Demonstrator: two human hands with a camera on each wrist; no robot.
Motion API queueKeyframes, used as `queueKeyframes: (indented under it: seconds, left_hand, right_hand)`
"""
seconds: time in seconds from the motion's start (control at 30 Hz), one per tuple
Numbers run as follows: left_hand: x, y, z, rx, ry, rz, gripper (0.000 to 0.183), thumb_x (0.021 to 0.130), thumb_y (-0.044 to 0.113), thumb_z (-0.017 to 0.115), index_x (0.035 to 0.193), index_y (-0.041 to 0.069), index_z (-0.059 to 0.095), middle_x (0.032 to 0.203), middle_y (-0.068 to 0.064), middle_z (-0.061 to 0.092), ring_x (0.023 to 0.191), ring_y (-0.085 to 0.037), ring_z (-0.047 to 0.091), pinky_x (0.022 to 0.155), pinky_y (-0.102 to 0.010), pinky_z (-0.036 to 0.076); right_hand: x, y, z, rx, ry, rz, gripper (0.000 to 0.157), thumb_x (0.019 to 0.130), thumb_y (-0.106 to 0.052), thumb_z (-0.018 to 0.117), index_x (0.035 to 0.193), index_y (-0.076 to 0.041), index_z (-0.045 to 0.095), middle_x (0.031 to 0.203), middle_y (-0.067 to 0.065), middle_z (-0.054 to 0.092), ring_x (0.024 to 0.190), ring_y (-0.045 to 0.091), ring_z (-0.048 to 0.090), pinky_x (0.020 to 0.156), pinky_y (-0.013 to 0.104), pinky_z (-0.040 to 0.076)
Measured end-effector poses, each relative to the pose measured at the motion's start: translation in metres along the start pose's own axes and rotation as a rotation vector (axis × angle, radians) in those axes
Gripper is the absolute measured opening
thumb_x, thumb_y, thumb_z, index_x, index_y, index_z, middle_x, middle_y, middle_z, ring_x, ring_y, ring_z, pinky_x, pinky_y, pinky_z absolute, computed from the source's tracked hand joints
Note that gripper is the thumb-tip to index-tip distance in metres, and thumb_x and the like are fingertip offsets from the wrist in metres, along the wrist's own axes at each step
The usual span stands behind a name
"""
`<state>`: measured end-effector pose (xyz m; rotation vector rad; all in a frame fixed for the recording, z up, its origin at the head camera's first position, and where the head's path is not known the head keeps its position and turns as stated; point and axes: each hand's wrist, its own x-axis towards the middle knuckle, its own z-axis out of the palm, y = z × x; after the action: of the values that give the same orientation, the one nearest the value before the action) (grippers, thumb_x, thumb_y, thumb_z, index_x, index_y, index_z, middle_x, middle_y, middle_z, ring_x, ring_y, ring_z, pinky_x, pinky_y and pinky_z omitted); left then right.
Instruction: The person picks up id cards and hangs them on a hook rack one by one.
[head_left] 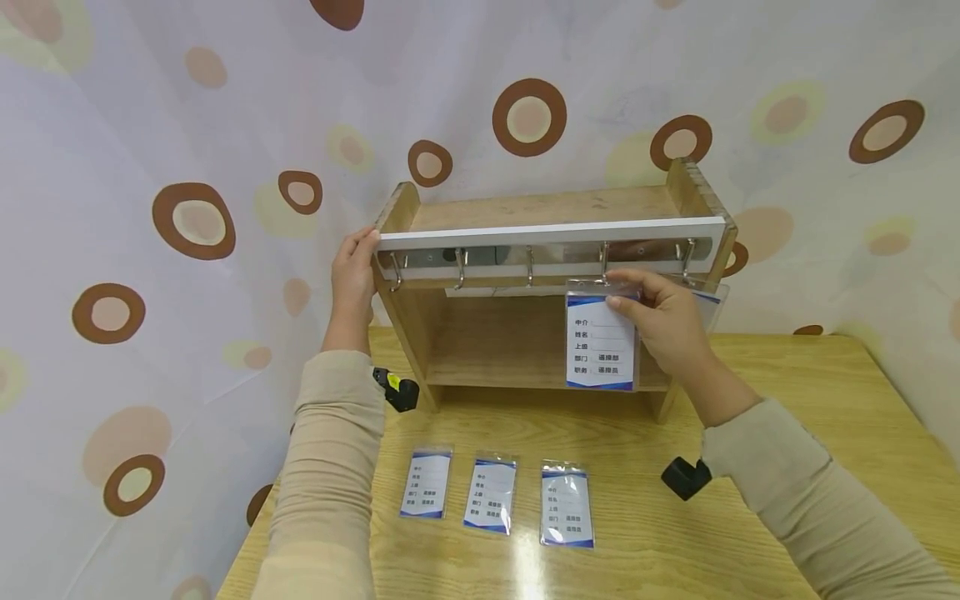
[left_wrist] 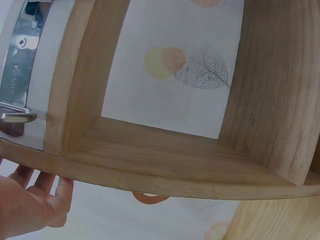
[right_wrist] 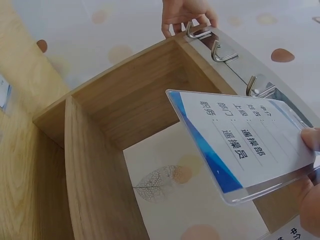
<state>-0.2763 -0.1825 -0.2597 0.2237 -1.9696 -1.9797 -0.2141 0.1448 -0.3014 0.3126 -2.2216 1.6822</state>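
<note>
My right hand (head_left: 667,321) pinches the top edge of a clear badge holder (head_left: 600,342) with a blue-and-white card inside. Its top lies at the second hook from the right (head_left: 603,260); whether it is on that hook is hidden. Another badge holder (head_left: 708,302) hangs at the rightmost hook (head_left: 687,257), partly behind my right hand. My left hand (head_left: 352,275) touches the left side board of the wooden shelf (head_left: 540,208), and its fingertips lie on the outer face in the left wrist view. Along the shelf's white front rail (head_left: 551,229) runs a metal strip with several hooks.
On the wooden table (head_left: 465,575) lie three badge holders in a row, left (head_left: 426,483), middle (head_left: 491,494) and right (head_left: 566,505). Behind the shelf is a wall covering (head_left: 480,50) with circle patterns. A black device (head_left: 684,478) sits by my right wrist, another (head_left: 397,392) by my left.
</note>
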Motion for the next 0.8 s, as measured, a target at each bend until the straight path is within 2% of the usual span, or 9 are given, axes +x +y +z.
queueKeyframes:
  seconds: [0.23, 0.43, 0.57, 0.67, 0.8]
  left_hand:
    - [-0.0012, 0.0017, 0.0008, -0.001, -0.001, -0.007, 0.037, 0.086, 0.030, 0.051, 0.119, 0.013, 0.051, 0.128, 0.000, 0.040, 0.116, -0.016, 0.033, 0.091, -0.043, 0.029]
    - [-0.0005, 0.0022, -0.0002, 0.006, 0.006, -0.006, 0.037, 0.086, 0.031, 0.051, 0.119, 0.014, 0.051, 0.128, 0.002, 0.040, 0.117, -0.015, 0.033, 0.092, -0.044, 0.028]
    - [-0.0005, 0.0023, -0.0004, 0.013, 0.010, -0.005, 0.037, 0.086, 0.031, 0.051, 0.118, 0.014, 0.052, 0.127, 0.002, 0.040, 0.116, -0.014, 0.032, 0.092, -0.045, 0.027]
    - [-0.0010, 0.0017, -0.0002, 0.012, 0.008, -0.011, 0.036, 0.086, 0.031, 0.051, 0.118, 0.014, 0.052, 0.127, 0.002, 0.041, 0.116, -0.014, 0.033, 0.092, -0.046, 0.027]
    - [-0.0011, 0.0013, -0.0006, 0.009, 0.006, -0.016, 0.037, 0.086, 0.031, 0.051, 0.118, 0.014, 0.052, 0.127, 0.003, 0.040, 0.117, -0.014, 0.032, 0.092, -0.046, 0.026]
  right_hand:
    - [-0.0005, 0.0001, -0.0020, -0.005, 0.002, 0.016, 0.026, 0.080, -0.005, 0.059, 0.107, -0.002, 0.059, 0.075, -0.002, 0.052, 0.066, 0.008, 0.044, 0.052, 0.015, 0.037]
    - [0.0012, 0.0000, -0.0012, -0.070, -0.003, 0.027, 0.026, 0.080, -0.007, 0.060, 0.106, -0.004, 0.060, 0.074, -0.003, 0.055, 0.063, 0.009, 0.048, 0.051, 0.018, 0.039]
    - [-0.0003, -0.0008, 0.0007, -0.105, -0.016, 0.010, 0.026, 0.081, -0.009, 0.059, 0.107, -0.004, 0.060, 0.078, 0.002, 0.055, 0.064, 0.009, 0.048, 0.051, 0.017, 0.040]
    - [-0.0026, -0.0007, 0.0015, -0.053, -0.013, -0.010, 0.027, 0.082, -0.007, 0.058, 0.108, -0.001, 0.058, 0.083, 0.003, 0.053, 0.067, 0.008, 0.046, 0.054, 0.015, 0.039]
    - [-0.0039, 0.0007, 0.0014, 0.054, 0.000, -0.038, 0.027, 0.082, -0.002, 0.056, 0.108, 0.002, 0.055, 0.091, -0.001, 0.054, 0.070, 0.007, 0.046, 0.055, 0.014, 0.039]
